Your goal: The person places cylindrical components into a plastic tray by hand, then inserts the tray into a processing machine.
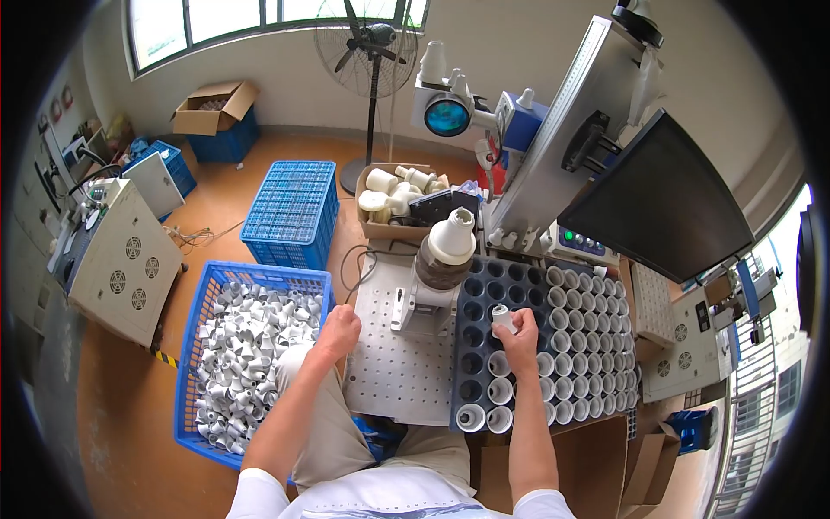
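Note:
My right hand [521, 342] holds a white plastic bulb housing [501, 317] over the dark tray [481, 298] of round cells. Many cells on the tray's right side hold white housings [588, 346]; the left columns are mostly bare. My left hand [337, 331] hovers with fingers curled at the right rim of a blue crate [194, 303] filled with loose white housings [251, 355]; I cannot tell whether it holds one. One white housing [452, 235] sits on the fixture in the middle of the perforated metal plate [389, 363].
A laser marking head [448, 112] and a column stand behind the fixture, with a dark monitor [657, 203] to the right. A cardboard box of white parts [393, 203], an upturned blue crate [290, 212], a floor fan [367, 48] and a beige cabinet [121, 259] surround the bench.

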Demonstrator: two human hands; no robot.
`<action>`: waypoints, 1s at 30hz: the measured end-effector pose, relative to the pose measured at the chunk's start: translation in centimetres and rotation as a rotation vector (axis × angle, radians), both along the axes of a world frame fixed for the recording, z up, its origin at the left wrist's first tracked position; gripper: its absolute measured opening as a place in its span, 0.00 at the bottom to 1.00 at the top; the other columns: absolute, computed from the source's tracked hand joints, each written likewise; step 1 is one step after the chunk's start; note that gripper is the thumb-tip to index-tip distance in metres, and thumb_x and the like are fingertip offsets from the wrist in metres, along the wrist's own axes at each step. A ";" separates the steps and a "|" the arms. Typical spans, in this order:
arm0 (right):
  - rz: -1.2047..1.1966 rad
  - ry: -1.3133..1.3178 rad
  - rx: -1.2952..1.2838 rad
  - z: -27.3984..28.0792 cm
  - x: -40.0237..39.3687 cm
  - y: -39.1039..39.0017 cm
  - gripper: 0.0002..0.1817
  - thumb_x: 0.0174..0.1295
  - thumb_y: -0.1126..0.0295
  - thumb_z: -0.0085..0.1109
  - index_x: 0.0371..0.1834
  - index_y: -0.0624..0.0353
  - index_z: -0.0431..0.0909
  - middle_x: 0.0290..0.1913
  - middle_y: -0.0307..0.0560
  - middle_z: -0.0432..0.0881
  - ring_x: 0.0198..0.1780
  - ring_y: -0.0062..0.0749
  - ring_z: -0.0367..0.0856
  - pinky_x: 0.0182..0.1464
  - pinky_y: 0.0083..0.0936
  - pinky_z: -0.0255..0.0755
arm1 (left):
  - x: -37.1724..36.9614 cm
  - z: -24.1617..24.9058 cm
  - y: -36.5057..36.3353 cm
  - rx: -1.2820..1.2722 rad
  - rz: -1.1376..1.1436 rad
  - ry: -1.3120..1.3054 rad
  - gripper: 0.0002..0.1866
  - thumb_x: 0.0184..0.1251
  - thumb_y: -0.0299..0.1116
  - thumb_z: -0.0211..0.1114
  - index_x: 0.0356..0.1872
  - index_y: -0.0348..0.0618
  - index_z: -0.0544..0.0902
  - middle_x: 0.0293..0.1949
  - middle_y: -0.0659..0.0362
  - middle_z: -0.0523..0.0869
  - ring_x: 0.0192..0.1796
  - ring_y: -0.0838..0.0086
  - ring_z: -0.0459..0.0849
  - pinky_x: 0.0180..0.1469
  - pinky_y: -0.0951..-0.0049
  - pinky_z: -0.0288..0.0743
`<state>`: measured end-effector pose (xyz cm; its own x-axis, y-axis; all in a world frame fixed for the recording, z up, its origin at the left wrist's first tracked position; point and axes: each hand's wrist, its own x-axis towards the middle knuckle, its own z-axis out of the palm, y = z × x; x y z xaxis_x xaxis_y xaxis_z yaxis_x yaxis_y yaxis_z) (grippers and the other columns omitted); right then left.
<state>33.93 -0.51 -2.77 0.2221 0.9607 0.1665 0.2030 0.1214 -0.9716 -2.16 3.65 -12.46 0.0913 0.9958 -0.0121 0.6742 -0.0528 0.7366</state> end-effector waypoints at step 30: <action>0.227 0.362 0.384 13.4 -11.2 7.0 0.14 0.62 0.78 0.65 0.31 0.58 0.64 0.49 0.48 0.81 0.44 0.17 0.74 0.51 0.21 0.71 | 8.5 27.4 4.0 0.672 0.045 -0.671 0.14 0.40 0.25 0.43 0.11 0.33 0.78 0.16 0.59 0.80 0.21 0.76 0.75 0.34 0.76 0.72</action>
